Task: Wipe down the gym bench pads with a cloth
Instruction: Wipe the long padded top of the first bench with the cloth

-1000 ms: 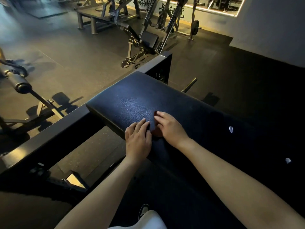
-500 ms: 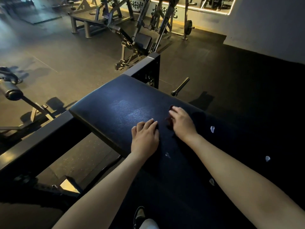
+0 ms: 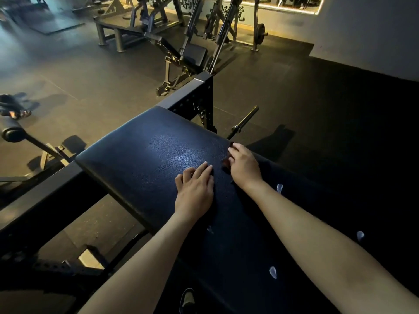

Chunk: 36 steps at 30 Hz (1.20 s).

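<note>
A black textured bench pad (image 3: pixel 147 159) runs from the middle of the head view down to the lower right. My left hand (image 3: pixel 196 189) lies flat on it, fingers straight and together. My right hand (image 3: pixel 246 166) sits just beyond, at the pad's far right edge, with its fingers bent over a dark reddish cloth (image 3: pixel 226 164). Only a small fold of the cloth shows beside the thumb; the rest is hidden under the hand. Pale smears (image 3: pixel 279 188) dot the pad near my right forearm.
A black steel frame post (image 3: pixel 199 94) stands at the pad's far end, with a bar sleeve (image 3: pixel 244 121) beside it. A roller pad (image 3: pixel 13 132) sticks out at the left. Another bench machine (image 3: pixel 192 55) stands farther back. My shoe (image 3: pixel 188 300) shows below.
My right hand has slid with the cloth across the pad toward its far right edge. My left hand has stayed flat on the pad, and the two hands are now farther apart.
</note>
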Tool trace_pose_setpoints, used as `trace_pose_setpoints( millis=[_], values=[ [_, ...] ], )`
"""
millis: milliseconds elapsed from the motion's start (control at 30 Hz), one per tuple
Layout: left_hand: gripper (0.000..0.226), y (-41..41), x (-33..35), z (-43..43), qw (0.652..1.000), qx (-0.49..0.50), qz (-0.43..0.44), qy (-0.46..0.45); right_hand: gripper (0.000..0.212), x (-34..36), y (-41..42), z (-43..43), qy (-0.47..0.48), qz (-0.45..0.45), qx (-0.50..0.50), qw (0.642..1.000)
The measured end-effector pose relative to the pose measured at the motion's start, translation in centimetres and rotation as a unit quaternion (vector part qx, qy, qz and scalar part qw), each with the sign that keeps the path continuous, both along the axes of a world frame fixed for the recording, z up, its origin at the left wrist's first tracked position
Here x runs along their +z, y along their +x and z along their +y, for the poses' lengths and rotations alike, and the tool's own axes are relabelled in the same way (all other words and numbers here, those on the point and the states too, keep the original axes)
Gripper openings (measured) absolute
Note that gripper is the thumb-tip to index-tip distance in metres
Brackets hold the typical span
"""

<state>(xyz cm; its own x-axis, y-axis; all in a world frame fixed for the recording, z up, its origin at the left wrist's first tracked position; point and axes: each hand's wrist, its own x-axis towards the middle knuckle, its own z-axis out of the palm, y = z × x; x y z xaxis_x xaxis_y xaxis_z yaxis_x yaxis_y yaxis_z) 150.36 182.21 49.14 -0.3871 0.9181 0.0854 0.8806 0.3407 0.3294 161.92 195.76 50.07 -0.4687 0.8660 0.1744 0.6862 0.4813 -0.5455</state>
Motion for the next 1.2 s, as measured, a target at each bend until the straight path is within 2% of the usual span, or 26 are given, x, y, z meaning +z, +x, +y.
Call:
trace_pose_setpoints(
  millis=[167, 233, 400, 500, 633, 700, 800, 833, 1000, 1067, 1200],
  values=[
    [0.051, 0.1, 0.2, 0.9, 1.0, 0.02, -0.002, -0.004, 0.04, -0.1, -0.5, -2.0, 0.01, -0.009, 0.138, 0.99],
    [0.049, 0.5, 0.5, 1.9, 1.0, -0.001, -0.003, -0.015, 0.04, 0.0, 0.4, 0.0, 0.007, -0.011, 0.123, 0.992],
    [0.049, 0.7, 0.2, 3.2, 1.0, -0.024, -0.005, 0.003, 0.04, 0.1, 2.2, 2.7, -0.004, -0.006, -0.057, 0.998],
    [0.059, 0.6, 0.2, 3.4, 0.998, -0.012, -0.03, 0.046, 0.04, 0.2, 0.3, 0.8, 0.001, 0.008, 0.002, 1.0],
    [0.057, 0.4, 0.4, 3.6, 0.993, -0.004, -0.083, 0.079, 0.04, -0.3, -0.5, -1.2, 0.0, 0.014, 0.123, 0.992],
    [0.063, 0.4, 0.5, 3.6, 0.995, -0.008, -0.068, 0.073, 0.039, -0.5, 0.4, 0.3, 0.005, 0.01, 0.117, 0.993],
    [0.061, 0.4, 0.4, 3.6, 0.995, -0.005, -0.072, 0.063, 0.039, -0.4, 1.4, 1.8, -0.008, 0.024, 0.011, 1.0],
    [0.06, 0.4, 0.4, 3.6, 0.995, -0.007, -0.072, 0.062, 0.039, -0.3, 1.1, 1.3, -0.009, 0.028, 0.003, 1.0],
    [0.06, 0.6, 0.4, 3.5, 0.997, -0.047, -0.054, 0.039, 0.038, 0.0, 1.6, -1.8, -0.01, 0.021, 0.111, 0.994],
    [0.061, 0.7, 0.6, 3.3, 0.997, -0.07, -0.026, 0.028, 0.039, 0.3, 3.2, -0.6, 0.005, -0.008, 0.077, 0.997],
    [0.051, 1.0, 0.8, 2.9, 0.996, -0.091, -0.016, 0.016, 0.041, 0.5, 6.1, 0.3, 0.003, -0.019, -0.115, 0.993]
  ],
)
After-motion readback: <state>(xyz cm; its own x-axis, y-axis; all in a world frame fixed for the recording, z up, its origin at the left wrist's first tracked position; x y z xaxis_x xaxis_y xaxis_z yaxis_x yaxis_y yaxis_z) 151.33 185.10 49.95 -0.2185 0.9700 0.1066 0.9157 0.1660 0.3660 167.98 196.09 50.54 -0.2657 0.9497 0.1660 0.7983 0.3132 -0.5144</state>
